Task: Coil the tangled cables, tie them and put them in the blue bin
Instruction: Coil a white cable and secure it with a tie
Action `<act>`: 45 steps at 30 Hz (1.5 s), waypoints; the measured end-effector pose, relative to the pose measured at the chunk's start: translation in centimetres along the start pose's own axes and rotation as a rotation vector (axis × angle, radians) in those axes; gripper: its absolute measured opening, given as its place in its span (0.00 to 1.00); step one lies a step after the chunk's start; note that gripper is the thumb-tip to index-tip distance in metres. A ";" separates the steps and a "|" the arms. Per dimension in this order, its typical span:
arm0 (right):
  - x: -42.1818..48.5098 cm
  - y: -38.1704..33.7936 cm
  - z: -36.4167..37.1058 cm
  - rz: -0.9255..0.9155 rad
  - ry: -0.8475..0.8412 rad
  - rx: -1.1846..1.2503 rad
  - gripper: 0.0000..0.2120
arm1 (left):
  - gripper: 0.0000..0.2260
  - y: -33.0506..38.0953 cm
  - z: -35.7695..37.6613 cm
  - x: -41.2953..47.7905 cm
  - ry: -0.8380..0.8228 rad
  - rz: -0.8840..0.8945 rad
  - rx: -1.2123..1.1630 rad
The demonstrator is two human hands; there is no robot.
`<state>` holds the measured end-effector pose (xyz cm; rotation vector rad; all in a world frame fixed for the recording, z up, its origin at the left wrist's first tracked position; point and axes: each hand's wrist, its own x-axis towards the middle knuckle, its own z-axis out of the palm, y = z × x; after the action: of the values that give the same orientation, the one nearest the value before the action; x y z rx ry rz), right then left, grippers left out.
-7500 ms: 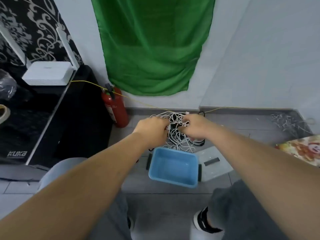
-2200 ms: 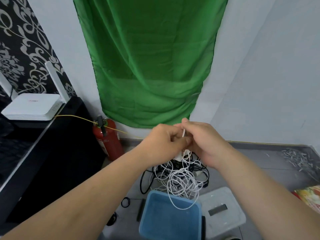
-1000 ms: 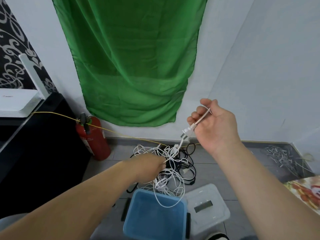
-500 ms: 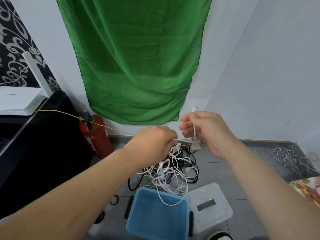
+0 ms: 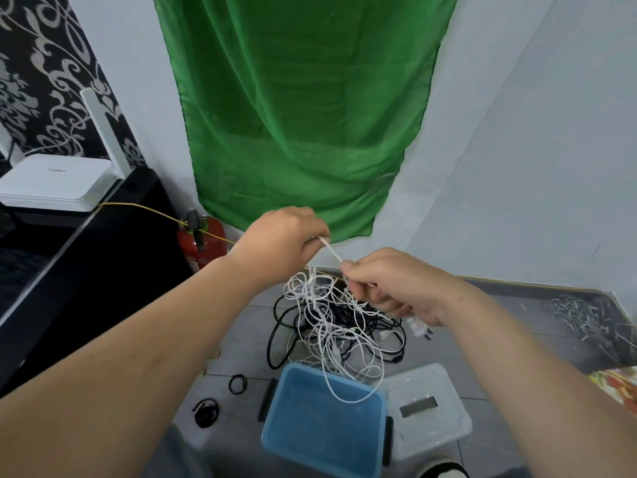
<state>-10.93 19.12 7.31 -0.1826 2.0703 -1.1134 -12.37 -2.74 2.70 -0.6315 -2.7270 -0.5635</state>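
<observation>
Raising white cable (image 5: 332, 252), left hand (image 5: 282, 243) higher

The cables (image 5: 329, 326) hang behind and over the bin (image 5: 303, 439), lid (image 5: 436, 432) to its right

Left hand (image 5: 281, 243) above right hand (image 5: 389, 284), both curled, forearms outstretched.

Left hand (image 5: 282, 243): risen farther above blue bin (image 5: 310, 439); right hand (image 5: 393, 284): lowered toward the bin; white cable (image 5: 331, 252): now pulled into a short taut slant between both hands.
</observation>
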 end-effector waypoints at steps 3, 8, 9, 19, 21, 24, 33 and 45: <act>-0.1 -0.1 -0.8 -0.047 0.003 0.268 0.23 | 0.12 -1.0 -0.1 0.0 -0.071 -0.162 0.037; -0.4 0.2 -2.9 -0.144 0.258 0.732 0.21 | 0.08 -3.2 1.2 -1.2 -0.441 -0.458 0.231; -0.3 0.3 -3.2 -0.159 0.279 0.780 0.21 | 0.07 -3.7 1.6 -1.5 -0.484 -0.490 0.264; -0.7 0.6 -3.9 -0.264 0.285 1.028 0.21 | 0.25 -1.8 1.7 -0.9 -0.597 -0.541 0.050; -0.5 0.3 -3.2 -0.257 0.222 0.989 0.21 | 0.33 1.0 1.2 0.3 -0.386 -0.497 -0.311; -0.5 -0.1 -2.8 -0.266 0.163 1.004 0.21 | 0.29 5.4 1.5 1.3 -0.263 -0.491 -0.853; -0.7 0.8 -3.1 -0.209 0.106 0.954 0.21 | 0.10 7.7 1.0 1.6 -0.138 -0.524 -0.788; 0.3 0.2 -2.0 -0.218 0.334 1.024 0.20 | 0.18 8.4 1.2 0.6 0.210 -0.238 -0.215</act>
<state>-12.48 20.40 7.63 0.3097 1.5002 -2.3036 -9.20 4.98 4.45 -0.2749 -2.5773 -0.9328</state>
